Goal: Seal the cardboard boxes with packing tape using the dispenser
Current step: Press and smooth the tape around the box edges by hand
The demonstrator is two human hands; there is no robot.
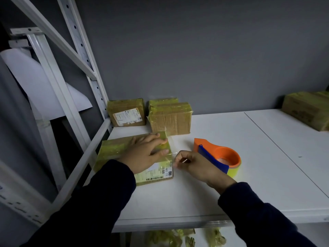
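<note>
A flat cardboard box [114, 150] wrapped in yellowish clear tape lies at the left of the white shelf [249, 175], a shipping label at its near right corner. My left hand [146, 154] lies flat on its top, fingers spread toward the right edge. My right hand [194, 166] is just right of the box, thumb and fingers pinched on a loose end of clear tape [173, 154] that runs off the box. The orange and blue tape dispenser [220, 155] with its yellowish roll sits on the shelf behind my right hand, untouched.
Two taped boxes stand at the back: one with a label [127, 113] and a stack [170, 118] beside it. Another taped box [306, 109] is at the far right. White rack uprights [85, 56] rise on the left. More taped items lie on the shelf below [178, 237].
</note>
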